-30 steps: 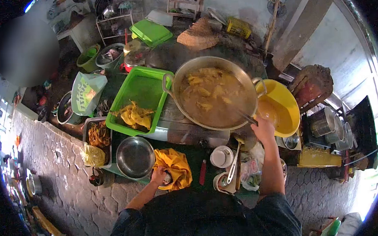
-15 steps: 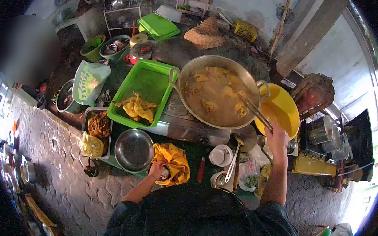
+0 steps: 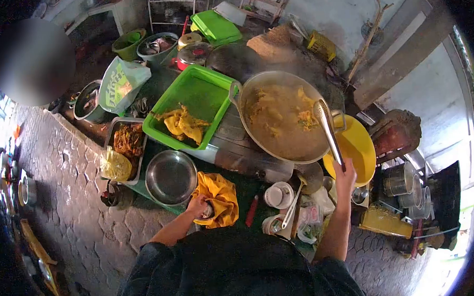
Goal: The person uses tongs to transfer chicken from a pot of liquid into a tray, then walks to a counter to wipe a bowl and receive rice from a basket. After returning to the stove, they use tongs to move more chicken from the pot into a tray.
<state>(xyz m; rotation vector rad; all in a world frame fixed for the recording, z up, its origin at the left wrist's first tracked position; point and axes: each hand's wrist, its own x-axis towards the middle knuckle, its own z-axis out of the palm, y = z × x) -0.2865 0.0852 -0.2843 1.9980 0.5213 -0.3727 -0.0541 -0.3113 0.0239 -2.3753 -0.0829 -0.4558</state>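
Note:
My right hand (image 3: 345, 176) is closed around the dark handle end of metal tongs (image 3: 329, 131). The tongs slant across the right rim of a wide metal pot (image 3: 276, 76), their head raised near the rim. Brownish-yellow broth and pieces of meat (image 3: 306, 118) fill the pot, partly veiled by steam. My left hand (image 3: 198, 207) has its fingers curled on an orange cloth (image 3: 223, 199); a small whitish thing beside the fingers is too small to name. Left of the pot, a yellow-coated chicken (image 3: 182, 124) lies in a green tray (image 3: 192, 92).
A steel bowl (image 3: 169, 177) sits left of the cloth. Beyond it are a tray of dark food (image 3: 128, 139) and a knotted yellow bag (image 3: 115, 165). A yellow basin (image 3: 356, 148) stands under the pot's right side. A ladle (image 3: 292, 209) and a white cup (image 3: 278, 195) lie nearer me.
The tongs have come up from the broth to the pot's right rim, turned more upright. My right hand has shifted slightly lower. My left hand stays on the cloth; the view has shifted a little.

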